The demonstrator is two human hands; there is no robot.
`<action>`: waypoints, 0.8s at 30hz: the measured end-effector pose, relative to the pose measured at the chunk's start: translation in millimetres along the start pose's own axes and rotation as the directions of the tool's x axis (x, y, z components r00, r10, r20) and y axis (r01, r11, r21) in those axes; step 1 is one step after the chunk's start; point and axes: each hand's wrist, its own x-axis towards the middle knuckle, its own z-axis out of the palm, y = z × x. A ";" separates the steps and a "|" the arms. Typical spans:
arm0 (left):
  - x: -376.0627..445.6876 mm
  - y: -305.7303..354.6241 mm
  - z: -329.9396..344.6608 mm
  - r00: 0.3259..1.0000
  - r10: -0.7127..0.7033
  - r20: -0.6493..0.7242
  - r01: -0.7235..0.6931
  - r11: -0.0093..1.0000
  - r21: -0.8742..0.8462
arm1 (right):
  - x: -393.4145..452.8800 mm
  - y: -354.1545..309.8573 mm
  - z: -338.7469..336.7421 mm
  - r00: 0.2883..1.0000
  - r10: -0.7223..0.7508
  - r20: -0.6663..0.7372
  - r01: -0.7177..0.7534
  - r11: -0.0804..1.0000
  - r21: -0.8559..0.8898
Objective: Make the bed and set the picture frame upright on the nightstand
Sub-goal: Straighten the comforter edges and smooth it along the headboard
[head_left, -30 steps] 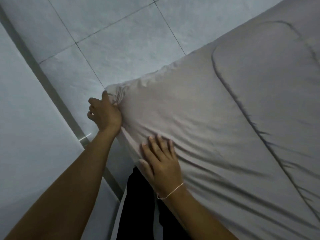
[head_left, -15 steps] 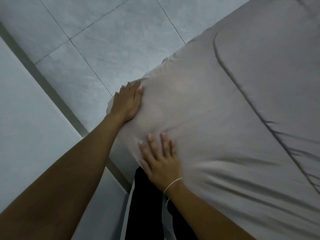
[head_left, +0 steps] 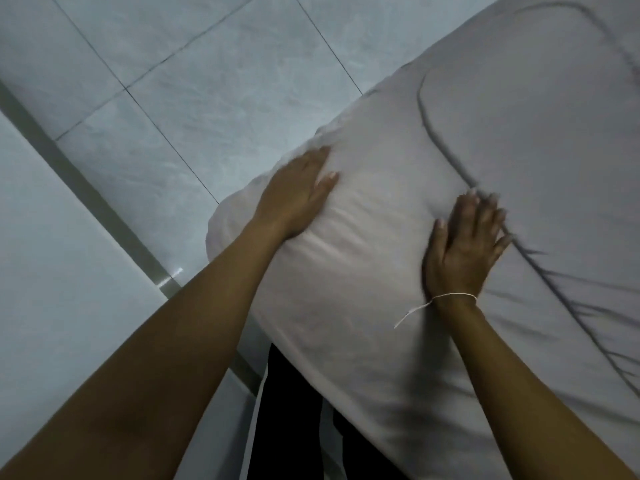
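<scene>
While both flat, spread palms, left hand point(head_left: 294, 199) and right hand point(head_left: 464, 244), press it, the grey bedcover point(head_left: 398, 271) lies wrinkled.

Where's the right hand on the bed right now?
In the head view, the right hand lies flat, palm down, on the grey bed cover, right of the left hand, fingertips at the dark curved seam.
</scene>
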 end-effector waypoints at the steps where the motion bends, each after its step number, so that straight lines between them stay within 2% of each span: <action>1: -8.0 -9.5 -3.0 0.996 -0.084 -0.017 0.084 0.995 -0.049 | 0.5 -1.2 7.4 0.999 0.038 0.012 -0.038 0.998 -0.049; 3: -23.3 -28.1 -8.5 0.973 -0.231 -0.008 0.227 0.961 -0.155 | -1.8 -3.9 18.4 0.998 0.056 0.022 -0.053 0.992 -0.115; 5: -39.5 -45.7 -12.6 0.944 -0.329 0.022 0.327 0.926 -0.190 | -4.2 -3.3 23.0 0.998 0.063 0.027 -0.059 0.991 -0.121; 9: -62.1 -88.1 -19.4 0.828 -0.549 0.114 0.555 0.831 -0.037 | -4.2 -0.5 24.2 0.997 0.065 0.027 -0.062 0.991 -0.120; 11: -67.3 -105.7 -22.8 0.818 -0.564 0.111 0.557 0.826 0.087 | -5.6 -2.3 24.5 0.998 0.064 0.026 -0.061 0.992 -0.114; 14: -54.2 -94.4 -27.3 0.897 -0.439 -0.050 0.441 0.886 0.144 | -4.7 0.3 21.8 0.997 0.059 0.041 -0.054 0.992 -0.115; 17: -22.2 -40.0 -21.7 0.956 -0.253 -0.146 0.266 0.961 0.073 | -4.2 -0.8 17.0 0.996 0.064 0.069 -0.056 0.992 -0.115; 19: -3.5 4.9 -12.0 0.985 -0.082 -0.151 0.096 0.991 0.093 | -10.1 -3.5 11.1 0.992 0.044 0.114 -0.031 0.994 -0.107; 21: 6.2 35.6 0.7 0.992 0.070 -0.109 -0.054 0.987 0.149 | -26.9 -15.0 7.1 0.983 -0.042 0.180 0.058 0.994 -0.087; 24: -5.7 50.0 18.4 0.995 0.104 0.002 -0.099 0.948 0.303 | -77.9 -36.4 -0.5 0.920 -0.232 0.317 0.254 0.967 -0.031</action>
